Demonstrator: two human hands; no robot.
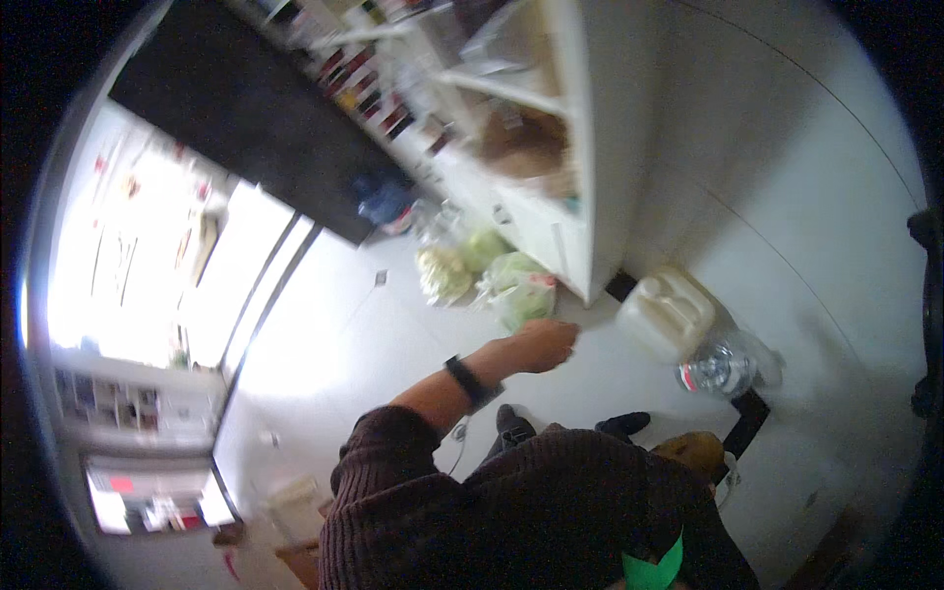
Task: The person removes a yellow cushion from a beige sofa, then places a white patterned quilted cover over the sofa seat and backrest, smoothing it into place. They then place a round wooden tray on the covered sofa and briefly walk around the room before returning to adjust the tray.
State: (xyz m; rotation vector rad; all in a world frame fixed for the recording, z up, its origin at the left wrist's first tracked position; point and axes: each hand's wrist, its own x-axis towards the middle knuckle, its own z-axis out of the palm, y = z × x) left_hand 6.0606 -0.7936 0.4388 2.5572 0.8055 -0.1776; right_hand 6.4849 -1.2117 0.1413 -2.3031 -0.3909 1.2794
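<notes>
My left hand reaches across in front of my body, a black band around its wrist. Its fingers look curled, and blur hides whether anything is between them. Just beyond it on the floor is a clear plastic bag with pale green contents; I cannot tell whether hand and bag touch. Beside that bag lies another bag with pale yellowish contents. My right hand is out of view. A green piece of material shows at the bottom edge, by my dark ribbed sweater.
A white shelf unit holding packages stands ahead. To the right are a whitish plastic jerrycan and a clear plastic bottle. A large blue-tinted bottle stands near a dark panel. A bright doorway is at left.
</notes>
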